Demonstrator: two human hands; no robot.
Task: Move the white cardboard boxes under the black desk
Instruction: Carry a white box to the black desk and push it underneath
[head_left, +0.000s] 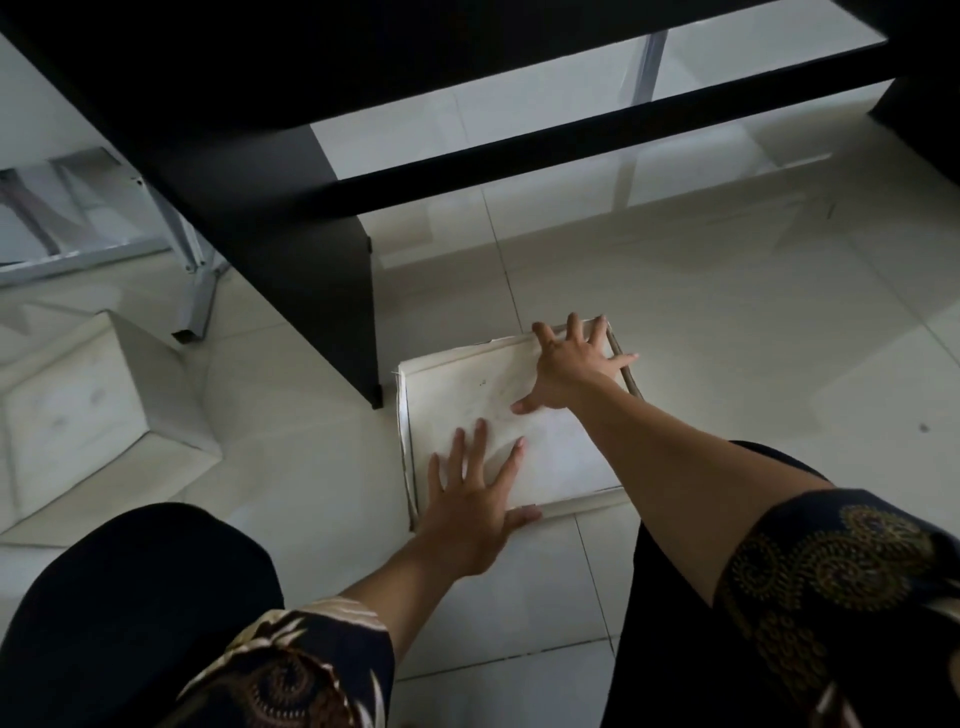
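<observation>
A flat white cardboard box (467, 395) lies on the tiled floor just right of the black desk's side panel (306, 270). My left hand (475, 512) rests flat on its near left part, fingers spread, thumb at the near edge. My right hand (571, 366) lies flat on its far right corner, fingers spread over the far rim. Neither hand grips anything. The black desk top (260, 62) fills the upper left. A second, taller white cardboard box (88, 410) stands on the floor to the left, outside the desk.
A black crossbar (597, 150) of the desk runs across the far floor. Metal legs of a white frame (195, 291) stand left of the desk panel. My dark-clothed knees fill the bottom corners. Glossy pale tiles (727, 322) stretch to the right.
</observation>
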